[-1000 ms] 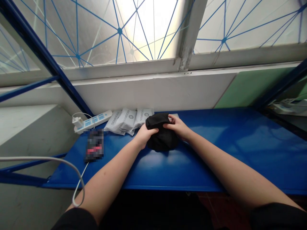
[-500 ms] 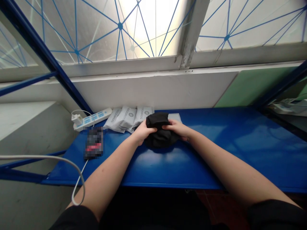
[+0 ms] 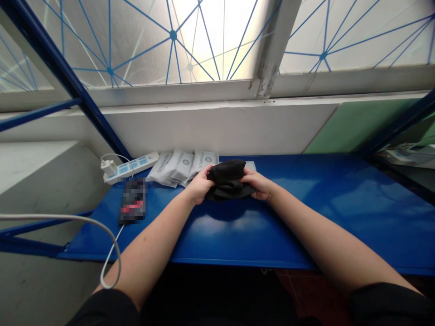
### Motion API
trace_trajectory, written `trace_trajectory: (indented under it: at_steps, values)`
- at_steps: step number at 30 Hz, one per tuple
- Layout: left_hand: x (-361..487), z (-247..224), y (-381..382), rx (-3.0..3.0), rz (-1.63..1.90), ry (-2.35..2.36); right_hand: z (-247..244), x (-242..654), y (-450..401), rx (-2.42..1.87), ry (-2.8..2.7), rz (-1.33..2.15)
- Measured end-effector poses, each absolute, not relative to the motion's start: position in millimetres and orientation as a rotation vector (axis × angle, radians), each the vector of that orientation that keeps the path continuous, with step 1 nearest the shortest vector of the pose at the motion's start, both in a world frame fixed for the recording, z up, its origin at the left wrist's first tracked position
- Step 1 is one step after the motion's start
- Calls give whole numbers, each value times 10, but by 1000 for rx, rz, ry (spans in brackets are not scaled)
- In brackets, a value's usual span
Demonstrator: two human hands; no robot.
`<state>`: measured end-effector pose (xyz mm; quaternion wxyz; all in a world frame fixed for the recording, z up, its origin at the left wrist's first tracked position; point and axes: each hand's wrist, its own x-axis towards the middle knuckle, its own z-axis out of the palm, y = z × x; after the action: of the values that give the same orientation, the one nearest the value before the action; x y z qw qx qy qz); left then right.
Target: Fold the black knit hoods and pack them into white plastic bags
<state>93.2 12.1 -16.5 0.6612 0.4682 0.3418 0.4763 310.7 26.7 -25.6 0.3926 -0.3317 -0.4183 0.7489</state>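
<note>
A soft piece of black cloth (image 3: 227, 181), partly folded over itself, is held between both hands just above the blue tabletop. My left hand (image 3: 201, 184) is closed on its left side, thumb toward the front. On the opposite side my right hand (image 3: 257, 183) grips it, fingers partly hidden by the fabric. Whether the cloth is a garment or a pouch cannot be made out. A light grey packet (image 3: 250, 165) shows partly behind my right hand.
Several grey printed packets (image 3: 181, 166) lie along the back of the blue table (image 3: 306, 217). A white power strip (image 3: 132, 166) with a plugged-in charger sits at back left, near a blurred dark phone-like object (image 3: 133, 199). A white cable (image 3: 115, 253) loops over my left forearm.
The cloth's lower part has been drawn up, so the bundle looks flatter and its folded top stretches wider to the right. Both thumbs have moved outward from its middle toward the sides.
</note>
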Motion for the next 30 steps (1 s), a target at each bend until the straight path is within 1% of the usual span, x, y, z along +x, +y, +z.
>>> trace_trajectory:
  at_steps: [4,8,14,19,21,24,26,28,30]
  values:
    - [914,-155,144,954,1094,689,-210,3062,215,-705,-1067,1857]
    - [879,-132,165,1005,1043,651,-152,3038,207,-624,-1262,1742]
    - [827,-118,184,984,1089,816,-225,3113,327,-700,-1720,1102]
    - [924,-218,161,1336,1161,1102,-250,3050,245,-598,-2024,789]
    - [946,-268,174,1435,1263,1195,-220,3044,210,-567,-2110,788]
    - [941,-290,179,1594,1397,1309,-175,3078,200,-589,-2196,991]
    - [939,-270,144,1809,1465,1343,-167,3078,190,-694,-2141,1114]
    - [953,-249,78,2023,1530,1300,-175,3027,152,-850,-2020,1100]
    - [976,-250,-1,2129,1588,1223,-183,2938,89,-973,-1960,1003]
